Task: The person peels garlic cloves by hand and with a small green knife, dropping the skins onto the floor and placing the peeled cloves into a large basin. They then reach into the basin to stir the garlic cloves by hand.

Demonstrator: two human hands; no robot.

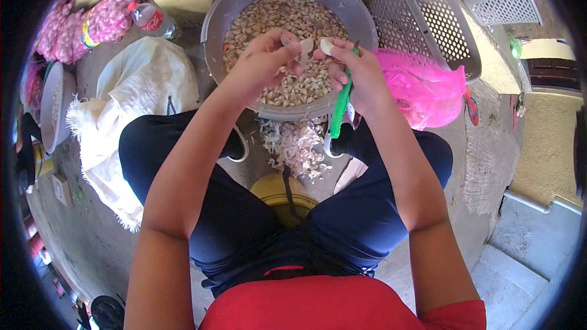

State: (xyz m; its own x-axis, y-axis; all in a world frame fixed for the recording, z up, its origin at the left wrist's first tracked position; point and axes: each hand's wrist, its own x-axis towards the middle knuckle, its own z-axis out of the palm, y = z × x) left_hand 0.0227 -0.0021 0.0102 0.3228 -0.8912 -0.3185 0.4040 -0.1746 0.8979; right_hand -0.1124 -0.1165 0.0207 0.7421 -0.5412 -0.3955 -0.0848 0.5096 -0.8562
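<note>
In the head view, the left hand (260, 67) and right hand (361, 76) are raised over the wide round grey plastic basin (211, 30), with a small gap between their fingertips. The left fingers pinch a thin, pale, papery piece of peel (306, 49); the right hand is closed around a slim knife with a bright green plastic handle (340, 110) and also holds a smooth, glossy white clove (327, 47) at its fingertips. The basin's curved rim leaves a band of smooth inner wall around a heap of rough, cream-and-brown garlic cloves (287, 15). On the right, a soft, crinkled pink plastic bag (422, 88) presses close to the rim, and a grey perforated plastic crate (400, 15) stands beside its far right edge. On the left, a strip of grey concrete floor (199, 55) separates the basin from a limp white woven sack (147, 79) with frayed edges. Farther left are a clear bottle with a red cap (153, 21) and bulging pink mesh bags (113, 15). On the near side, dry, flaky peelings (293, 153) lie between the shoes, just ahead of a rounded yellow plastic bucket (266, 190) between the knees.
</note>
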